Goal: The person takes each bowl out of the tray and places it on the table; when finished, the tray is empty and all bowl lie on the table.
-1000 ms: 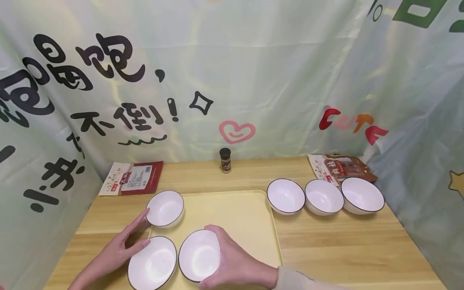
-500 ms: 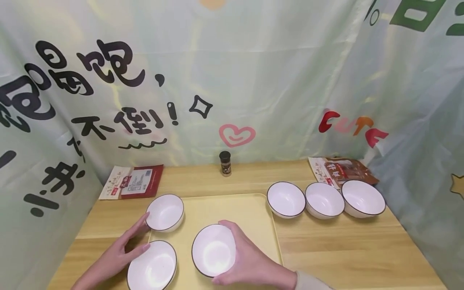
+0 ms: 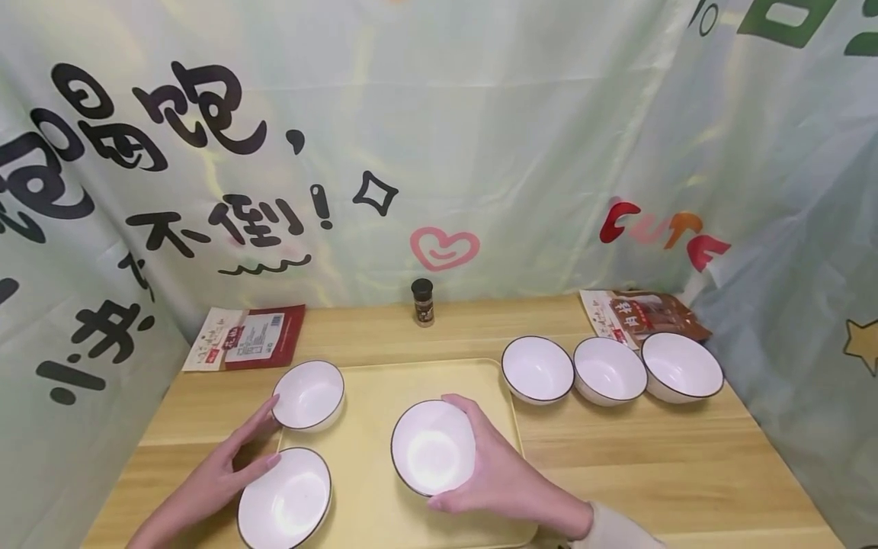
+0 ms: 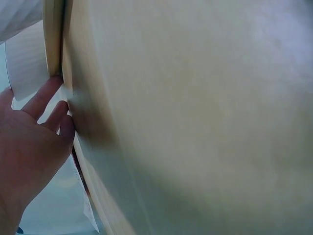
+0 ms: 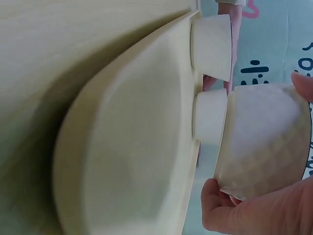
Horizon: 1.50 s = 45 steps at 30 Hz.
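Observation:
My right hand (image 3: 504, 473) grips a white bowl (image 3: 434, 448) with a dark rim, fingers on its far side and thumb on its near side. In the right wrist view that bowl (image 5: 269, 137) is held above the cream tray (image 5: 137, 132), its ridged outer wall showing. At the tray's left side, my left hand (image 3: 219, 476) has its thumb at the rim of the near white bowl (image 3: 284, 496) and its extended fingers against the far white bowl (image 3: 309, 395). The left wrist view shows this hand (image 4: 34, 142) beside the wooden table edge.
Three white bowls stand in a row at the right, the first (image 3: 538, 370) close by the tray's corner. Behind them lies a brown food packet (image 3: 652, 316). A red packet (image 3: 247, 338) lies back left, and a black-capped spice jar (image 3: 423, 303) stands at the back near the curtain (image 3: 521, 152).
My right hand has carried its bowl rightward and away from me, off from beside the near left bowl to over the tray's middle right. The left hand stays with the two left bowls.

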Available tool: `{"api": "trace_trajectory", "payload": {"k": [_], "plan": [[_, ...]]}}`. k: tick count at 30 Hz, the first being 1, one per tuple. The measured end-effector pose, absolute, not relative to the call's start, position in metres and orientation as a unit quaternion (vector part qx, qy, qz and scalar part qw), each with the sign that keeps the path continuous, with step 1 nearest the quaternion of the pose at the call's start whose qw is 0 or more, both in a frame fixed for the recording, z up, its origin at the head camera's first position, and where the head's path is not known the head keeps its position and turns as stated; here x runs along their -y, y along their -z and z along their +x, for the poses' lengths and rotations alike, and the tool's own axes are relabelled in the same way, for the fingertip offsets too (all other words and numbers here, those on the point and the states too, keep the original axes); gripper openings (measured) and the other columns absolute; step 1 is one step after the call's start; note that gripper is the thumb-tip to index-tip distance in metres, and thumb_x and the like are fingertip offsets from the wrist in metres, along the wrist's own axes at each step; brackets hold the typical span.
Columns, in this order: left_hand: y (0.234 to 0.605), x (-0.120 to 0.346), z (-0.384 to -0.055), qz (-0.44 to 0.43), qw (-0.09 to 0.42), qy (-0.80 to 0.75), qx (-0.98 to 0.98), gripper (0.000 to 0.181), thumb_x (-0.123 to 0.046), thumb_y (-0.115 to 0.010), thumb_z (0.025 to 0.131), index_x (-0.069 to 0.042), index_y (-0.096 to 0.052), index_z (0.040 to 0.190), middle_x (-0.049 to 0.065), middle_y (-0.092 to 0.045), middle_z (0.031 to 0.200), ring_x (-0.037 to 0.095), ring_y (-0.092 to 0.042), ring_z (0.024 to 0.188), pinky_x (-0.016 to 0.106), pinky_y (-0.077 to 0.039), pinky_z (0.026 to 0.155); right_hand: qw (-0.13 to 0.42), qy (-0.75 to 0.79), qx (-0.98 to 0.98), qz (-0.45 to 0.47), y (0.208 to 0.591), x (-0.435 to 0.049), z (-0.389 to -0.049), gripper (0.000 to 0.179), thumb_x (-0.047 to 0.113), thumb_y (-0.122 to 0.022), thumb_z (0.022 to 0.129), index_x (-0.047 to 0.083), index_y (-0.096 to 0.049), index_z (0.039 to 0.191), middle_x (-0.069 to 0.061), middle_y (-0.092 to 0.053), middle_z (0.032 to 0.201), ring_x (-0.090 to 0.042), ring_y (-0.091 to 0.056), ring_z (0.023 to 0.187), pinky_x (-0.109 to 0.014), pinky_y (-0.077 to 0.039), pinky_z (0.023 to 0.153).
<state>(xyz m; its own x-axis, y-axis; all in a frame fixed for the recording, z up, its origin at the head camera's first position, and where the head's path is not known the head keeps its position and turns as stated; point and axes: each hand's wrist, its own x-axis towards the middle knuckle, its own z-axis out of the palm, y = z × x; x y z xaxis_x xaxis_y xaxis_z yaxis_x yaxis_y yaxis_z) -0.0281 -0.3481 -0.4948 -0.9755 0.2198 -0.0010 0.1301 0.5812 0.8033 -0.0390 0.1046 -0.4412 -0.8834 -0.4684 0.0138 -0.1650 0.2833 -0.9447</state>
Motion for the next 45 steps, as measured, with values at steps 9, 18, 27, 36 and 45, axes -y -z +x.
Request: {"api": "trace_trajectory", "payload": {"k": [9, 18, 27, 36, 45], "plan": [[0.490, 0.348, -0.028, 0.084, 0.059, -0.433, -0.896, 0.084, -0.027, -0.072, 0.109, -0.032, -0.023, 0.176, 0.018, -0.040, 0.171, -0.013, -0.039, 0.141, 0.005, -0.023, 0.104, 0.124, 0.559, -0.803, -0.164, 0.440, -0.126, -0.034, 0.124, 0.028, -0.107, 0.063, 0.023, -0.035, 0.164, -0.012, -0.051, 0.153, -0.030, -0.061, 0.124, -0.042, -0.056, 0.096], [0.494, 0.349, -0.027, 0.090, 0.057, -0.444, -0.889, 0.084, -0.024, -0.072, 0.109, -0.033, -0.023, 0.176, 0.018, -0.034, 0.174, -0.020, -0.036, 0.138, 0.003, -0.023, 0.104, 0.094, 0.542, -0.825, -0.126, 0.439, -0.151, -0.035, 0.126, 0.028, -0.108, 0.061, 0.025, -0.035, 0.164, -0.016, -0.047, 0.160, -0.034, -0.060, 0.128, -0.051, -0.053, 0.100], [0.495, 0.349, -0.027, 0.089, 0.055, -0.444, -0.890, 0.084, -0.024, -0.072, 0.108, -0.033, -0.023, 0.176, 0.018, -0.038, 0.172, -0.018, -0.038, 0.138, 0.004, -0.024, 0.104, 0.079, 0.526, -0.840, -0.107, 0.432, -0.175, -0.033, 0.127, 0.027, -0.107, 0.064, 0.019, -0.032, 0.165, -0.018, -0.054, 0.151, -0.032, -0.062, 0.123, -0.049, -0.055, 0.098], [0.492, 0.348, -0.029, 0.068, 0.067, -0.424, -0.900, 0.085, -0.031, -0.073, 0.108, -0.035, -0.022, 0.176, 0.018, -0.043, 0.170, -0.014, -0.040, 0.140, 0.006, -0.023, 0.103, 0.058, 0.500, -0.860, -0.079, 0.428, -0.201, -0.025, 0.129, 0.026, -0.107, 0.063, 0.023, -0.030, 0.166, -0.021, -0.053, 0.153, -0.035, -0.064, 0.120, -0.052, -0.055, 0.094], [0.488, 0.345, -0.031, 0.059, 0.080, -0.418, -0.903, 0.088, -0.029, -0.073, 0.108, -0.030, -0.019, 0.177, 0.021, -0.045, 0.168, 0.045, -0.043, 0.151, 0.057, -0.038, 0.120, 0.028, 0.484, -0.872, -0.075, 0.438, -0.228, -0.019, 0.130, 0.023, -0.107, 0.065, 0.020, -0.028, 0.168, -0.024, -0.054, 0.151, -0.036, -0.062, 0.121, -0.044, -0.056, 0.090]]}}
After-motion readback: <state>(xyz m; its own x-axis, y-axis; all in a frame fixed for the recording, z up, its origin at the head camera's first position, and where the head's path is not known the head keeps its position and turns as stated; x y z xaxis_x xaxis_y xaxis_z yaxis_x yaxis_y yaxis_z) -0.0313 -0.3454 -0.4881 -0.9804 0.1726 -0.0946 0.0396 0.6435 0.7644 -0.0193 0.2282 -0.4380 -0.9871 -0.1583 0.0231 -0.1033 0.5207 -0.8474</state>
